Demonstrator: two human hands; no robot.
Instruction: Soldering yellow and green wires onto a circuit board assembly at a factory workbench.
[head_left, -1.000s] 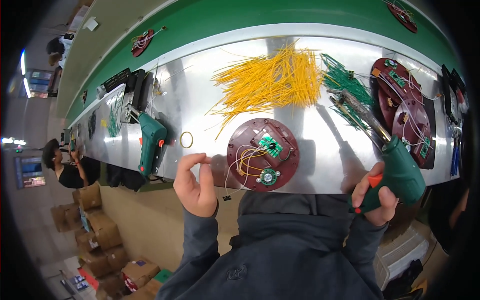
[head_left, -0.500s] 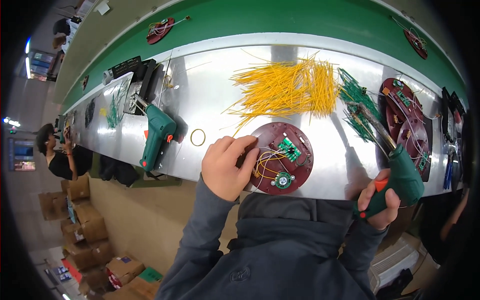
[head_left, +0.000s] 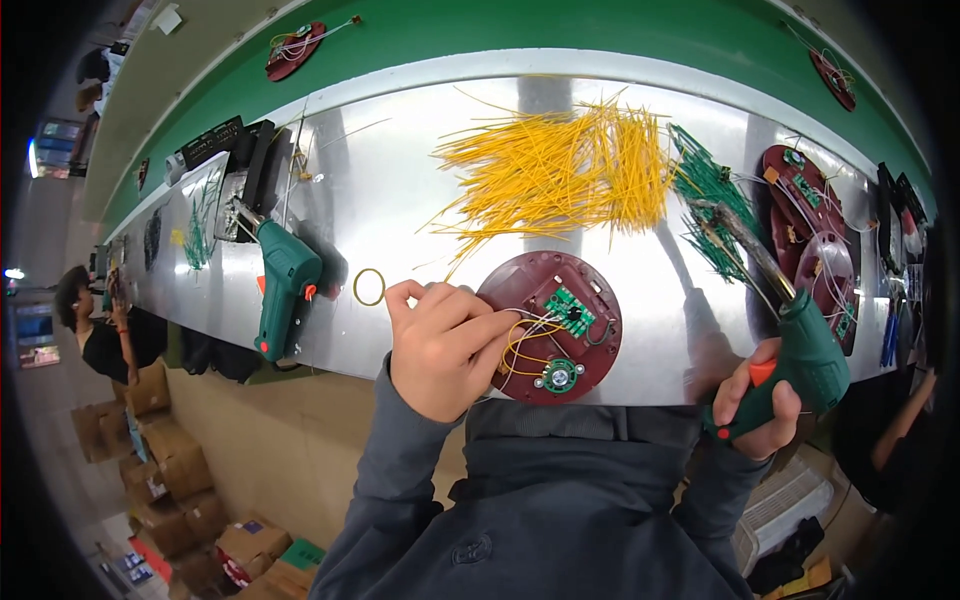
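Note:
My left hand [head_left: 445, 350] is closed at the left side of a round dark red plastic housing [head_left: 515, 275], its fingertips pinching thin wires [head_left: 520, 345]. The exact grip is partly hidden behind the fingers. Inside the housing sit a green circuit board [head_left: 570, 312] and a small round green-rimmed part [head_left: 560, 376], with white and yellow wires around them. My right hand [head_left: 755, 405] grips the handle of a green soldering gun [head_left: 812, 350] with an orange trigger. Its metal tip points up and away, to the right of the housing and apart from it.
Beyond the housing lies a pile of yellow wires [head_left: 560, 170], with green wires [head_left: 710, 180] beside it. More wired red housings [head_left: 825, 265] are at the right. A second soldering gun [head_left: 285, 290] and a yellow ring [head_left: 369, 287] lie at the left. Cardboard boxes [head_left: 175, 455] stand on the floor.
The fingers of my left hand have curled in from the housing's left edge onto the wires. My right hand keeps the soldering gun in nearly the same place. The view has shifted slightly.

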